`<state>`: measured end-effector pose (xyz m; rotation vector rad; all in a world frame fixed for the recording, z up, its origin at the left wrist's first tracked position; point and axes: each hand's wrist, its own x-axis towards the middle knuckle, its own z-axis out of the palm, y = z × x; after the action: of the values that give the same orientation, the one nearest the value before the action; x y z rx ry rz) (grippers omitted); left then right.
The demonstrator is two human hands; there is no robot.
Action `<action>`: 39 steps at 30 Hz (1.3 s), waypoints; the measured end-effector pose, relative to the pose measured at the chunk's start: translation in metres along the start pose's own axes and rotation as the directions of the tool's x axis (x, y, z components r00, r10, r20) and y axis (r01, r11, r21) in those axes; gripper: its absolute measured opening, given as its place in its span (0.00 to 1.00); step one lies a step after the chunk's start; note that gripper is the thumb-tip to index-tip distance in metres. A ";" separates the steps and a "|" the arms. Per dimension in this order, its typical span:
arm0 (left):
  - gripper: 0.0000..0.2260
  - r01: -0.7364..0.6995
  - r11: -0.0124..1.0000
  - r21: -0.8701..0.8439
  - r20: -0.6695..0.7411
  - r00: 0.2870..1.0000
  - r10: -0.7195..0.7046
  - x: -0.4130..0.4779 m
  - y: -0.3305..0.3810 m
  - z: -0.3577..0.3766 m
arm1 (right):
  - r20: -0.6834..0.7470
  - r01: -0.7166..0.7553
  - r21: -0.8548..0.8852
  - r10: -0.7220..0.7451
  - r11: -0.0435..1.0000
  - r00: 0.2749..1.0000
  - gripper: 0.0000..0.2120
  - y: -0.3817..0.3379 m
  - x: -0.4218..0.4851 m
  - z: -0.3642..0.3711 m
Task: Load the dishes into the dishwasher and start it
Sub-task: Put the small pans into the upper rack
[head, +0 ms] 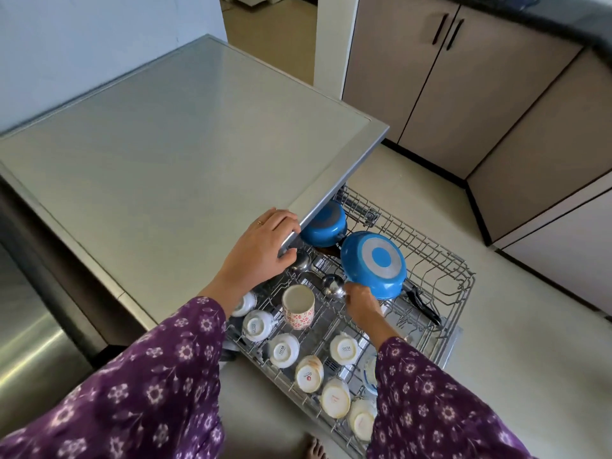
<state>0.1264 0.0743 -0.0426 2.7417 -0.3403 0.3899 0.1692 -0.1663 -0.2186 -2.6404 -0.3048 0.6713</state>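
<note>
Wire rack [440, 260] holds cups [283, 351], blue pans [374, 263].

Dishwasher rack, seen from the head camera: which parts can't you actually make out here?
- Smaller blue pot: head view, far side hidden under the steel countertop edge.
- Right hand at the ladle: its grip is hidden by the hand's own back.
- Blue-patterned dish: mostly covered by the right sleeve.
- Dishwasher controls: nowhere in view.
</note>
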 end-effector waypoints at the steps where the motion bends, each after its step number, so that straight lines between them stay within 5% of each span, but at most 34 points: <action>1: 0.11 -0.007 1.000 -0.003 -0.004 1.000 0.007 0.001 -0.002 0.001 | 0.000 0.004 -0.005 -0.004 1.000 1.000 0.15 -0.003 0.007 0.002; 11: 0.11 -0.014 0.999 -0.046 -0.075 0.997 0.011 0.005 -0.010 0.006 | 0.058 0.113 -0.169 -0.105 0.979 0.993 0.14 -0.053 0.069 0.015; 17: 0.10 -0.013 0.997 -0.072 -0.080 0.997 0.008 0.005 -0.010 0.005 | 0.024 0.019 -0.095 -0.017 0.995 1.000 0.10 -0.062 0.081 0.031; 27: 0.08 0.024 0.998 -0.052 -0.086 0.996 -0.028 0.004 -0.005 0.002 | -0.114 0.040 -0.072 -0.048 0.997 0.992 0.15 -0.075 0.019 -0.006; 39: 0.11 0.282 0.959 -0.011 -0.066 0.957 -0.282 -0.090 0.018 -0.051 | -0.241 0.023 -0.093 -0.045 0.995 0.970 0.08 -0.116 -0.086 -0.080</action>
<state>0.0257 0.0940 -0.0187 2.7138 0.0696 0.4010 0.1218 -0.1137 -0.0691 -2.7591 -0.3144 0.3244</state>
